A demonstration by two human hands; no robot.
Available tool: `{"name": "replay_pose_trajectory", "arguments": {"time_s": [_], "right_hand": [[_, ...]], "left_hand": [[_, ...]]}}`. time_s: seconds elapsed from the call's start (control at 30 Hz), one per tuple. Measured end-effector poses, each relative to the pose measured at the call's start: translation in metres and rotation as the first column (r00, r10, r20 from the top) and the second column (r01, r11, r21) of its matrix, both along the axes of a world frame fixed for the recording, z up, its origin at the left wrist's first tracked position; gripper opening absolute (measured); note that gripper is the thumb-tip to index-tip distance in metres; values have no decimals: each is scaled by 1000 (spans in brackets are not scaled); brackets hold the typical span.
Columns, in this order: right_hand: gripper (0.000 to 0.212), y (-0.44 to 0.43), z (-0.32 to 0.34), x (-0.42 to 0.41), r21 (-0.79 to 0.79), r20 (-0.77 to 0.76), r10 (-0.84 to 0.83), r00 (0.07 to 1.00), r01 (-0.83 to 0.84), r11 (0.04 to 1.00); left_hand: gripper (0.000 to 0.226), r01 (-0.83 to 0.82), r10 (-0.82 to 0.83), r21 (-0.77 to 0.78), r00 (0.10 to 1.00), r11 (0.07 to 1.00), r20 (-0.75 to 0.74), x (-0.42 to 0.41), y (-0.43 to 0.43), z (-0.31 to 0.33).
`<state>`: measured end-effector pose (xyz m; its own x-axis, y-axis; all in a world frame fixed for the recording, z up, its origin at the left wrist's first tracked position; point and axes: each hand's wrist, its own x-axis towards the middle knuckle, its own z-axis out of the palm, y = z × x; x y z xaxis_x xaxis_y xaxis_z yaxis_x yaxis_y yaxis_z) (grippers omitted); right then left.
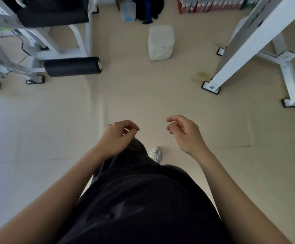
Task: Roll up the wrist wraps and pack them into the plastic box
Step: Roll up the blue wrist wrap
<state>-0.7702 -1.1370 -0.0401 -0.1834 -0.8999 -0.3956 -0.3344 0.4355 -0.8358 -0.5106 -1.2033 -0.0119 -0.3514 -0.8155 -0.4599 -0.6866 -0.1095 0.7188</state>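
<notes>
Progress looks nil: no wrist wraps in view, rolled or loose, so fetching, rolling and packing all seem left. Left hand (121,133) and right hand (183,131) hang in front of the body, fingers loosely curled, holding nothing. Plastic box (128,11) stands on the floor (143,95) far ahead, just beside a black bag (149,7). It is translucent with a blue patch and blurred; can't tell contents or whether the lid is on.

Matt beige floor (143,95), glossy white-painted metal frames (245,50), black padded roller (72,66).
</notes>
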Motion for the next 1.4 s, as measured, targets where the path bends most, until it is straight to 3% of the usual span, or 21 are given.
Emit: {"name": "replay_pose_trajectory", "arguments": {"time_s": [0.2,0.47,0.77,1.07,1.4], "right_hand": [[23,-127,-29,-83,127,-64,66,996,-57,990],[25,-341,-38,-174,181,-119,58,991,-36,983],[24,-602,10,-266,-113,29,-24,999,27,993],[21,-816,-21,-416,66,-9,140,990,-139,988],[25,-988,-33,-464,167,-22,233,972,-226,960]], "left_hand": [[20,-91,84,-51,990,995,-116,-91,-161,1],[20,-87,86,-3,988,996,-129,-177,-390,-16],[20,-16,17,63,1000,998,-12,-269,-594,-20],[17,-88,88,42,996,995,21,-415,-803,-17],[17,-183,183,-9,983,983,-6,-470,-983,0]]}}
